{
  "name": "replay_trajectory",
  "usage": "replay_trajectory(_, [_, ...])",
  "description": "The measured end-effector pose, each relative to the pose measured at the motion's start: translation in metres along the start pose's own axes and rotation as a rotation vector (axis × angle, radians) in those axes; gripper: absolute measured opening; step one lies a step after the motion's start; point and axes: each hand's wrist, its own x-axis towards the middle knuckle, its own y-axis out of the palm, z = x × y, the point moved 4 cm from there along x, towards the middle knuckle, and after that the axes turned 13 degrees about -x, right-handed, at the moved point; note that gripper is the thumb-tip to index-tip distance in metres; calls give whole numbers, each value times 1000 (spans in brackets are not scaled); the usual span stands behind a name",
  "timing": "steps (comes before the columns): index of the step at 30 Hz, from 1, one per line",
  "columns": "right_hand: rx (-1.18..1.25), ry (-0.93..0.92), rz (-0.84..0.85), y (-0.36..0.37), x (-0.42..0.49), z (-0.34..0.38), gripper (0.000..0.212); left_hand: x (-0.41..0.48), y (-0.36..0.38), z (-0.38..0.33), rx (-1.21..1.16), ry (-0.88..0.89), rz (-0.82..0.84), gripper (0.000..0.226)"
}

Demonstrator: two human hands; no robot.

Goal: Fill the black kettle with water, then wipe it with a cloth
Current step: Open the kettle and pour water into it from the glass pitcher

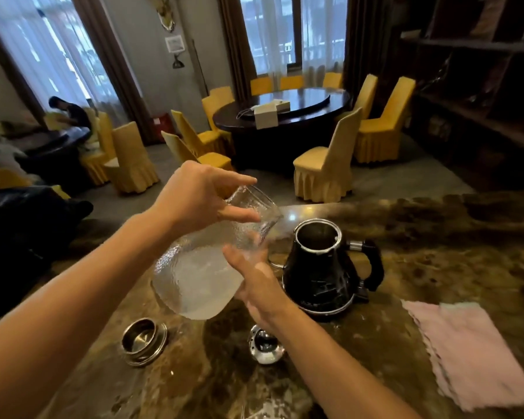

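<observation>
The black kettle (321, 273) stands lidless on its base on the marble counter (436, 237), its handle pointing right. Just left of it I hold a textured glass pitcher (200, 276) with water in it, tilted so that its mouth leans toward the kettle's opening. My left hand (200, 201) grips the pitcher's neck from above. My right hand (254, 279) holds the pitcher's right side, near its handle. A folded pink cloth (472, 352) lies on the counter at the right.
A round steel lid (144, 340) lies upside down near the front left. A shiny metal lid piece (265, 347) sits under my right forearm. Beyond the counter are yellow-covered chairs (324, 164) and a round dark table (285, 110).
</observation>
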Motion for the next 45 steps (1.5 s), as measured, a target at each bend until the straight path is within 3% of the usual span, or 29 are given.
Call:
replay_trajectory(2, [75,17,44,-10,-7,2,84,5,6,-8,-4,10,34,71])
replay_trajectory(7, [227,78,134,-20,-13,1,114,18,21,-17,28,47,84,65])
replay_trajectory(14, [280,64,95,-18,-4,6,99,39,29,-22,3,83,191,55])
replay_trajectory(24, [302,57,-20,-34,10,11,113,75,45,-29,52,227,215,29])
replay_trajectory(29, [319,26,-58,-38,10,16,95,89,53,-35,92,263,281,39])
replay_trajectory(36, [361,46,-119,-40,15,14,114,94,61,-38,219,319,312,56])
replay_trajectory(45, [432,-38,-71,-36,16,22,99,94,62,-42,286,323,313,64])
